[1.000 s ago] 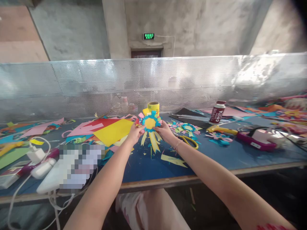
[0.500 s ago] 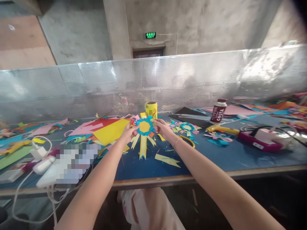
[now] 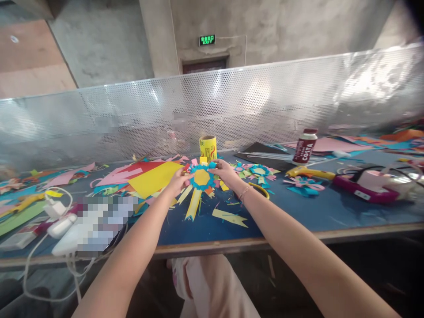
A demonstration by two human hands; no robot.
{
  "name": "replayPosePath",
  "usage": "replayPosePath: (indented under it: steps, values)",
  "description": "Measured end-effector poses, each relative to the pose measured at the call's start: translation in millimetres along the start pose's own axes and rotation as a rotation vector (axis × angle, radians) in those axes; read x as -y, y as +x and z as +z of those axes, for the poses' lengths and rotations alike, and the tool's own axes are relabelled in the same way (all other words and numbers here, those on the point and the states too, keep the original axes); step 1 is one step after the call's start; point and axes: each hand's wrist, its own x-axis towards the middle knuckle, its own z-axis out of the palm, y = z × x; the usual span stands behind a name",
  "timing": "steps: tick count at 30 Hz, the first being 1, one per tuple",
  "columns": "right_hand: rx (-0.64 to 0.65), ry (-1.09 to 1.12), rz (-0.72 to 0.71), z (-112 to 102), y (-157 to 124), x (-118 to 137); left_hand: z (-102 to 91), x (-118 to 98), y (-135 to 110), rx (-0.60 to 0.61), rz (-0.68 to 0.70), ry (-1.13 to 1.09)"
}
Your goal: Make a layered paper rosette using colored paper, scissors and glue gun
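Paper strip, pale yellow and notched [image 3: 229, 217], lies on the blue tabletop [image 3: 195, 234] below mid-frame. Beyond it, at centre, the left hand [image 3: 179, 182] and right hand [image 3: 228, 174] pinch opposite edges of a blue-ruffled, yellow-centred paper rosette [image 3: 202, 177]; light rim pressure should spare its folds. Behind stands a yellow cylindrical roll [image 3: 208, 148].

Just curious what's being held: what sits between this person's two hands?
A blue and yellow paper rosette sits between the left hand and the right hand, held by both. The head view shows this.
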Motion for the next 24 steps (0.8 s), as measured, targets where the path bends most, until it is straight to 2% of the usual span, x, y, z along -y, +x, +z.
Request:
replayPosePath:
  steps: [7,11,14,17,22,24]
  values:
    - [0.013,-0.019,0.013,0,-1,1,-1.8,2,3,0.071,0.144,0.019]
    - [0.096,0.039,0.094,2,-6,4,1.8,-1,-1,0.104,0.176,0.012]
    - [0.185,0.034,0.102,4,-8,3,6.0,-5,-6,0.110,0.203,-0.006]
    - [0.236,-0.022,0.046,4,-7,1,8.3,-7,-8,0.115,0.237,-0.038]
    - [0.159,-0.115,-0.087,0,-4,2,7.3,-8,-5,0.140,0.317,-0.089]
    - [0.146,-0.212,-0.186,-3,-4,6,6.1,-11,-4,0.132,0.375,-0.059]
